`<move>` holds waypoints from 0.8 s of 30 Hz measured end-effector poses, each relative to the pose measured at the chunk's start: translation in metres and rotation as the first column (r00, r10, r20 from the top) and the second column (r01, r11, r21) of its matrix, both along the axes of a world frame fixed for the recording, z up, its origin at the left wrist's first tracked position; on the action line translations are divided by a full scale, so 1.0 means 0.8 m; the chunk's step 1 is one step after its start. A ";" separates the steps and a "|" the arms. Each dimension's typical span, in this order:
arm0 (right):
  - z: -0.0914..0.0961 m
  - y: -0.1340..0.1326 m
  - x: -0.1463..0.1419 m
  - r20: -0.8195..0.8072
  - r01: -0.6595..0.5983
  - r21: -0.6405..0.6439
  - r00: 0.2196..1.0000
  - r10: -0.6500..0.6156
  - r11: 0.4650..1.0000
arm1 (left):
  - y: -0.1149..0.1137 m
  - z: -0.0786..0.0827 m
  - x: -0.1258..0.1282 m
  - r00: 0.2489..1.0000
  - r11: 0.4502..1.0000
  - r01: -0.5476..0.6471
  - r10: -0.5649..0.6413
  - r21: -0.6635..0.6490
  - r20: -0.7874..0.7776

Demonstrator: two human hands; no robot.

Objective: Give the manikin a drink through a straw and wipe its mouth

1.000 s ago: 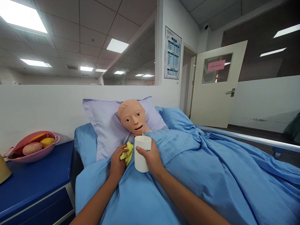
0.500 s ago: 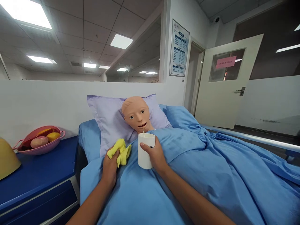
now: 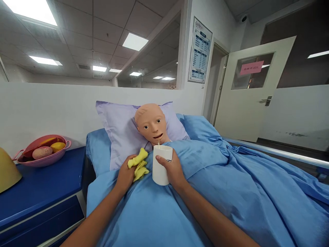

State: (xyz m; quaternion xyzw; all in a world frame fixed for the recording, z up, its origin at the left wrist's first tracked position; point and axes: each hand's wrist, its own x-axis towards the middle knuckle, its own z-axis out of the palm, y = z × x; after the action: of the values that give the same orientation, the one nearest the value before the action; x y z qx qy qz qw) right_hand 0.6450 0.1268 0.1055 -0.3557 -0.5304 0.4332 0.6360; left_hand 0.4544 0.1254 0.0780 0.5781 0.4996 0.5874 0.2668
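Note:
A training manikin lies in a bed, its head on a lilac pillow, covered to the neck by a blue sheet. My right hand is wrapped round a white cup held just below the manikin's chin. A thin straw rises from the cup to the open mouth. My left hand grips a crumpled yellow cloth beside the cup, near the manikin's shoulder.
A blue bedside cabinet stands at the left with a pink bowl of fruit and a yellow object at the frame edge. A metal bed rail runs along the right. Behind it a cream door stands ajar.
My left hand lifted the yellow cloth away to the left, then brought it back close to the cup. The cup stayed at the manikin's mouth.

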 end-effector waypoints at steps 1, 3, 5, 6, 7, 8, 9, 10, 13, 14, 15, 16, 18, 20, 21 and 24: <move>0.000 0.000 0.000 -0.003 -0.005 -0.005 1.000 0.005 1.000 | 0.001 -0.011 -0.003 0.998 0.999 0.017 -0.014 0.035 -0.068; 0.000 0.000 0.000 -0.007 -0.002 -0.008 1.000 0.002 1.000 | 0.001 -0.028 -0.009 0.984 0.986 0.050 -0.020 0.161 -0.179; -0.001 0.000 0.000 -0.003 0.014 -0.002 1.000 -0.014 1.000 | -0.001 -0.038 -0.013 0.962 0.955 0.078 0.004 0.286 -0.275; -0.001 0.000 0.000 0.002 0.021 0.001 1.000 -0.021 1.000 | -0.002 -0.041 -0.014 0.950 0.943 0.094 0.011 0.320 -0.311; -0.001 0.000 0.000 0.005 0.024 0.002 1.000 -0.024 1.000 | -0.005 -0.042 -0.014 0.941 0.936 0.108 0.012 0.334 -0.338; -0.001 0.000 0.000 0.007 0.024 0.001 1.000 -0.024 1.000 | -0.008 -0.042 -0.014 0.933 0.934 0.123 0.005 0.334 -0.359; 0.000 0.000 0.000 0.006 0.023 -0.001 1.000 -0.023 1.000 | -0.013 -0.041 -0.014 0.926 0.935 0.140 -0.008 0.325 -0.377; 0.000 0.000 0.000 0.005 0.020 -0.002 1.000 -0.020 1.000 | -0.019 -0.038 -0.013 0.920 0.939 0.153 -0.022 0.308 -0.391; 0.000 0.001 0.000 0.000 0.009 -0.002 1.000 -0.009 1.000 | -0.042 -0.022 -0.007 0.892 0.959 0.175 -0.060 0.222 -0.448; -0.001 0.002 -0.001 -0.001 0.005 -0.001 1.000 -0.005 1.000 | -0.050 -0.013 -0.004 0.880 0.967 0.170 -0.063 0.189 -0.471; -0.001 0.002 -0.001 -0.002 0.002 0.000 1.000 -0.002 1.000 | -0.055 -0.004 -0.001 0.870 0.975 0.155 -0.058 0.160 -0.489; -0.002 0.002 -0.001 -0.002 0.000 0.002 1.000 0.000 1.000 | -0.058 0.005 0.002 0.865 0.982 0.133 -0.050 0.132 -0.500; -0.003 0.003 0.000 0.000 -0.004 0.004 1.000 0.004 1.000 | -0.057 0.019 0.009 0.869 0.994 0.068 -0.019 0.082 -0.494; -0.005 0.004 0.001 0.003 -0.001 -0.002 1.000 0.001 1.000 | -0.045 0.023 0.014 0.883 0.998 0.006 0.021 0.057 -0.469; -0.006 0.005 0.001 0.005 0.003 -0.007 1.000 -0.003 1.000 | -0.037 0.020 0.016 0.888 0.997 -0.011 0.043 0.071 -0.457; -0.007 0.008 0.002 -0.005 0.012 -0.022 1.000 -0.012 1.000 | -0.008 -0.004 0.016 0.902 0.981 0.004 0.080 0.193 -0.425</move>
State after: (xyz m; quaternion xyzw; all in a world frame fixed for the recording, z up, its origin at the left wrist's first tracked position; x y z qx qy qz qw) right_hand 0.6463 0.1335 0.0999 -0.3647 -0.5218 0.4363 0.6359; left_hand 0.4673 0.1190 0.0744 0.7064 0.4992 0.4951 0.0820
